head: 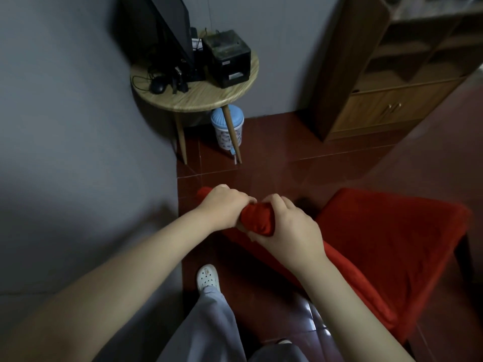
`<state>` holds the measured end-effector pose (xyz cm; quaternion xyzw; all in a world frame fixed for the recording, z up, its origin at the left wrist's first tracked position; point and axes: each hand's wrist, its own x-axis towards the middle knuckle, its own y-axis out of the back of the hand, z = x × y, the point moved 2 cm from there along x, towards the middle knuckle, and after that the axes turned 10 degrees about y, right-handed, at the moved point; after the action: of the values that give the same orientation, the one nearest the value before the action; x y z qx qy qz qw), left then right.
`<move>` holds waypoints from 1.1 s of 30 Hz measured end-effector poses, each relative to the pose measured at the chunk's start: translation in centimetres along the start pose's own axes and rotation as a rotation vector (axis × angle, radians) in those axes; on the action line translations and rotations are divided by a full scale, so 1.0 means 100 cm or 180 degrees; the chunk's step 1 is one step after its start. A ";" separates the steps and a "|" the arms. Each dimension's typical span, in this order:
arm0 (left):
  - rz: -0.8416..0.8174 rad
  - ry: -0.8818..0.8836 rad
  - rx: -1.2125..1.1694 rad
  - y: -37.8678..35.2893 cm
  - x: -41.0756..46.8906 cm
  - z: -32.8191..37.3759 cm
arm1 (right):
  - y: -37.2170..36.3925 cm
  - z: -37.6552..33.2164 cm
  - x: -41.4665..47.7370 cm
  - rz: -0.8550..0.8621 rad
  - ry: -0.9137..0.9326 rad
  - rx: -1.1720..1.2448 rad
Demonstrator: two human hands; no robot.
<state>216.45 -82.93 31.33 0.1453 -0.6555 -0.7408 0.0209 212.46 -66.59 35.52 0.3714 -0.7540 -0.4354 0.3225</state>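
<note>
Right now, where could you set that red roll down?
The red roll could go on the bare red-covered top beside the right hand. Also free: the near strip of the round table, in front of the mouse and the printer, and the floor between that table and the cabinet. The table's back is crowded with the screen and cables.

A black printer (226,58) and mouse (157,87) sit on a round table (198,96), a blue-lidded bin (227,129) standing beneath.

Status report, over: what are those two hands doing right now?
Left hand and right hand both gripping the red cloth. Cloth rolled tight between them. Wall close on the left, nothing blocking.
</note>
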 end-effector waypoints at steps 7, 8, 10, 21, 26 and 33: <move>0.0382 -0.0169 -0.0333 -0.001 -0.008 0.018 | 0.021 0.008 -0.019 0.0180 -0.0056 0.0081; 0.0369 -0.0207 -0.0444 -0.003 -0.011 0.016 | 0.023 0.009 -0.021 0.0196 -0.0043 0.0079; 0.0222 -0.0262 -0.0709 -0.008 -0.015 0.010 | 0.026 0.011 -0.025 0.0210 0.0019 0.0088; 0.0033 0.0080 -0.0538 -0.005 -0.018 0.020 | 0.050 0.001 -0.038 -0.0079 -0.0218 -0.0312; 0.0163 -0.0120 -0.0256 0.005 -0.026 0.050 | 0.055 -0.010 -0.036 -0.0805 -0.0229 -0.1518; 0.0458 -0.0442 -0.0792 0.003 -0.043 0.095 | 0.095 0.013 -0.077 -0.0648 -0.0377 -0.1392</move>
<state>218.19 -72.86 33.33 0.0426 -0.5674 -0.8211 0.0464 212.72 -56.34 42.26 0.3406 -0.6181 -0.6395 0.3049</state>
